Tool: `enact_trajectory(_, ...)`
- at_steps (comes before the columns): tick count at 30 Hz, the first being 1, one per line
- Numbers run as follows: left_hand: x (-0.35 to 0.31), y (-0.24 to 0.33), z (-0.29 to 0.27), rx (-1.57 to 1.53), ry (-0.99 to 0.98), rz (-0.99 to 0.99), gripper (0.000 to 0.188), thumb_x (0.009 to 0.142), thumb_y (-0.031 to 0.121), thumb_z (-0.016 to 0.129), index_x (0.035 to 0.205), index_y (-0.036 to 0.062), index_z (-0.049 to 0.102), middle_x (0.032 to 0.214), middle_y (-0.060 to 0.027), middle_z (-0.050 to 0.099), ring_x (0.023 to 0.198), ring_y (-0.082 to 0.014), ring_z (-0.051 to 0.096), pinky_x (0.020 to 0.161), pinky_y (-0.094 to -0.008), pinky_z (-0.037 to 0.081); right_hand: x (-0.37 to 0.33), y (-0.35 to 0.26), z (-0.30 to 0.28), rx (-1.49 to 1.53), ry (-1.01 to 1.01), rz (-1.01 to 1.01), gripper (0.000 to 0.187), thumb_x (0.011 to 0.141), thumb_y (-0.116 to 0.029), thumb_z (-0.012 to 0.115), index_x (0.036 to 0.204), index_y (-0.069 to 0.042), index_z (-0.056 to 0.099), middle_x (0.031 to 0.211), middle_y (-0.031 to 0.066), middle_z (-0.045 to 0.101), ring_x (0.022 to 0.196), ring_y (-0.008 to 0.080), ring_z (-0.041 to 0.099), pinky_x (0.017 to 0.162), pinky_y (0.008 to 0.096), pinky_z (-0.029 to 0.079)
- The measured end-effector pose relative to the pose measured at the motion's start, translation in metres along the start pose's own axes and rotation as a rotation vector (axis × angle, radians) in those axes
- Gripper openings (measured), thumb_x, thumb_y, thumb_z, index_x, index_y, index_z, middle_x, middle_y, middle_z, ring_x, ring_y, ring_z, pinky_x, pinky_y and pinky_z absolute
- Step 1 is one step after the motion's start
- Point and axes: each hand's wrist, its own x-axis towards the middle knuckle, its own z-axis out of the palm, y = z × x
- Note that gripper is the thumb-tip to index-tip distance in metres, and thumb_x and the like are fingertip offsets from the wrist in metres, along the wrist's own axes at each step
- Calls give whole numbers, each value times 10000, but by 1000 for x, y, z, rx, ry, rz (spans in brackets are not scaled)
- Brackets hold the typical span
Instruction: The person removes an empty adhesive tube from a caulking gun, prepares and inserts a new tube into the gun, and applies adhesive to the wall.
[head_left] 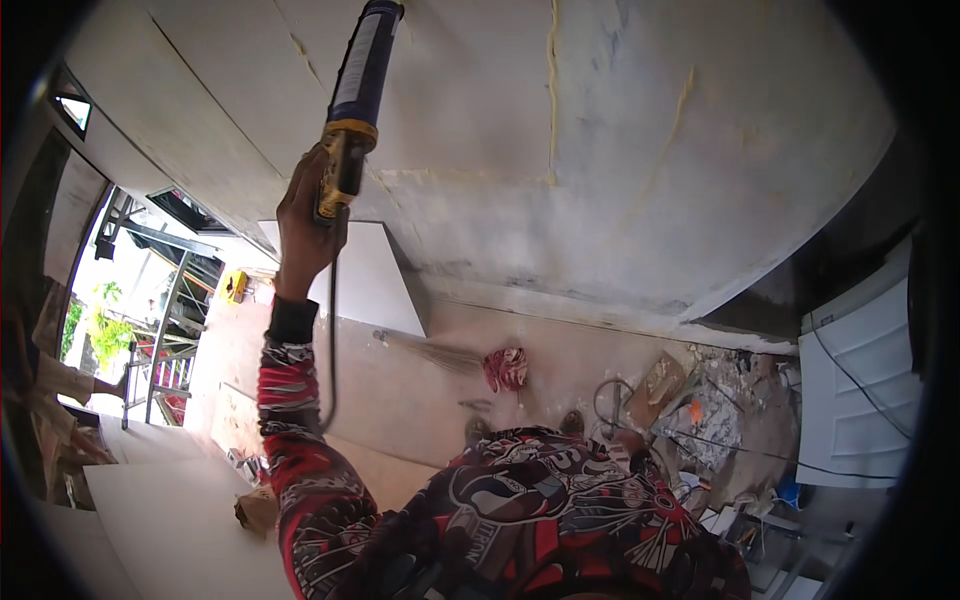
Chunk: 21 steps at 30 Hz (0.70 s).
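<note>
My left hand (308, 222) is raised at the wall, wrapped round the handle of a caulking gun (347, 160). Its frame has a yellow collar, and a dark blue cartridge with a pale label points up along the wall. The gun's long bent rod hangs down beside my sleeve. Behind it, the whitish wall (470, 230) carries yellowish beads of sealant (552, 100) along its seams. What looks like my right hand (628, 441) hangs low by my side, partly covered by my patterned shirt; its fingers are not clear.
A white panel (365, 285) leans at the wall's foot. On the floor lie a broom (440, 353), a red patterned cloth (505, 369) and rubble (710, 410) with cables. White panelled boards (855, 390) stand at right. Left, a metal frame (170, 330) stands in a bright opening near a yellow box (234, 287).
</note>
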Motion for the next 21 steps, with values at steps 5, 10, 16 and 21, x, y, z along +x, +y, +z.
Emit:
enact_trajectory(5, -54, 27, 43, -465, 56, -579, 409, 840, -36, 632, 1247, -40, 590, 1040, -100, 673, 849, -136, 609, 743, -270, 492, 5, -11, -3, -59, -71, 56, 302, 892, -386, 639, 1132, -204, 639, 1038, 40, 681, 883, 253, 697, 658, 505, 531)
enact_trajectory(10, -85, 78, 97, -938, 389, -573, 388, 845, -146, 512, 1213, -39, 572, 1164, -120, 639, 1111, -219, 614, 986, -334, 457, 4, -26, -6, 74, -315, -225, 269, 912, -241, 630, 1154, -124, 625, 1060, 81, 690, 876, 243, 705, 687, 469, 576)
enact_trajectory(16, -100, 88, 124, -939, 428, -585, 338, 832, -161, 542, 1138, -21, 573, 1171, -103, 605, 1111, -183, 593, 956, -322, 465, 3, -34, -21, 49, -108, -371, 298, 903, -111, 615, 1139, 67, 648, 1051, 154, 698, 906, 288, 708, 789, 421, 621)
enact_trajectory(21, -94, 100, 141, -719, 478, -628, 302, 819, -110, 589, 1103, -8, 600, 1058, -80, 649, 969, -146, 615, 865, -291, 487, 9, -27, -69, 14, -230, -203, 348, 874, -214, 643, 1188, -64, 644, 1015, 109, 700, 872, 265, 723, 566, 441, 579)
